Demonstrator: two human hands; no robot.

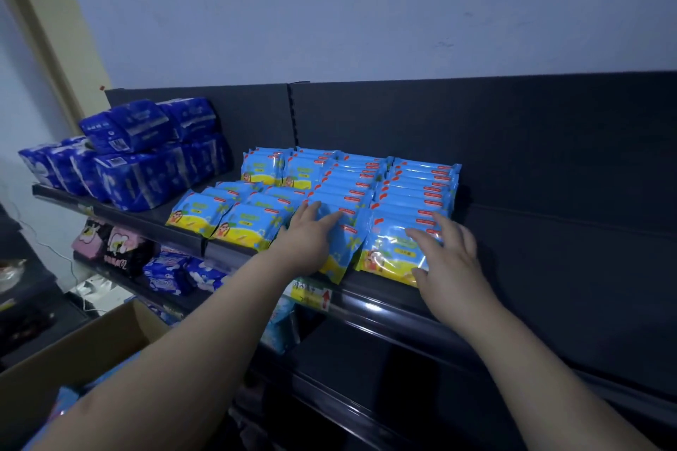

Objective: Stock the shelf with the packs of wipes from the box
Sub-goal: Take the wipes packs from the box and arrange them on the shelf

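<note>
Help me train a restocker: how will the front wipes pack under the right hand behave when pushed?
The front wipes pack probably slides easily: its film wrapper shows glare. It likely flexes, being a soft pouch. Leaning on the row behind, it may tip forward.

The packs of wipes point(394, 253) are wrapped in thin glossy plastic film, smooth and crinkled at the sealed ends, and the front ones throw back white glare. The shelf point(513, 231) under them looks like dark painted metal, matt, and so does its back panel point(513, 121). Along the front edge runs a price rail point(384, 308) of shiny plastic, with a paper label point(311, 295) on it. The dark blue packs point(146, 176) on the left have a slick plastic wrap too. The box point(91, 340) is plain brown cardboard, dull. The wall point(329, 11) is matt paint, scuffed in spots.
</note>
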